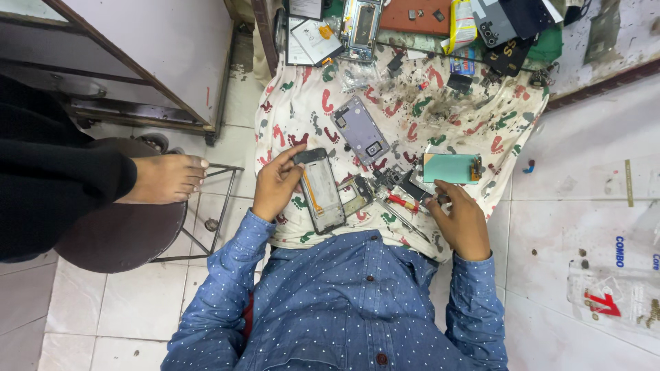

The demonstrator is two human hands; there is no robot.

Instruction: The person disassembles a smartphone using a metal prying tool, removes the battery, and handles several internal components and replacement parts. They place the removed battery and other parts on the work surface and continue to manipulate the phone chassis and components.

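The left hand [277, 184] clasped the phone frame [321, 190] near the cloth's [302, 103] near edge, its long axis running away from the person. The right hand [460, 218] pinched a small dark part [418, 190] just right of the frame.

Phone frame [322, 191] lies left of screwdriver [403, 202], seemingly on cloth [302, 110].

White floor tiles [137, 316], a round dark stool [117, 233] at left, and a stained white counter [591, 206] at right.

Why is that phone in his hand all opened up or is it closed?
Opened up. The phone in the left hand has no back cover; its insides show.
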